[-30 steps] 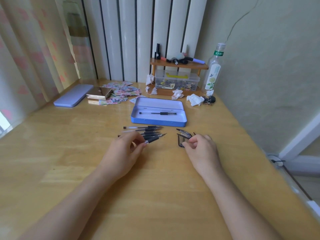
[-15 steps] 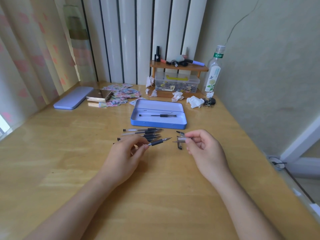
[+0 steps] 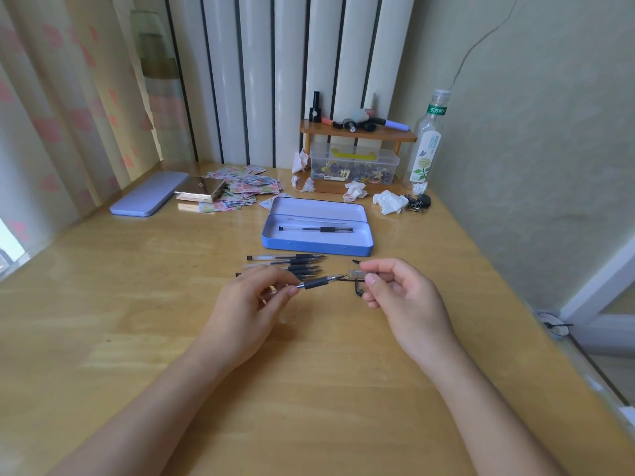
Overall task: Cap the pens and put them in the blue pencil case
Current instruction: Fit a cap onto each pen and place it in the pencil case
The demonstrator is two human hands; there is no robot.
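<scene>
Wooden desk point(image 3: 309, 389) in a corner: white ribbed panel behind, patterned curtain to the left, pale green wall to the right.

Left hand point(image 3: 247, 310): thumb and fingers pinched on an uncapped pen point(image 3: 318, 282), gripped on the clear barrel just behind the black rubber grip. Pen roughly level, tip pointing right.

Right hand point(image 3: 400, 297): thumb and forefinger closed on a clear pen cap point(image 3: 357, 274), its open end facing the pen tip. Tip and cap nearly touching; cannot tell whether the tip has entered the cap. A second cap point(image 3: 359, 291) shows just below, at the fingers; whether it is held or lying on the desk cannot be told.

Loose pens point(image 3: 292, 264), uncapped, lie in a rough row on the desk just beyond the left hand, tips pointing right, between the hands and the case.

Blue pencil case point(image 3: 316, 247): open metal tin, beyond the loose pens, lid off. One capped pen point(image 3: 316, 229) lies lengthwise inside.

Background: lavender lid point(image 3: 147, 194) flat at far left; a scatter of colourful paper slips point(image 3: 247, 187) beside it; small wooden shelf point(image 3: 357, 134) over a clear plastic box point(image 3: 354, 164); empty clear bottle point(image 3: 426, 146) at right; crumpled tissues point(image 3: 390, 201) near the shelf.
</scene>
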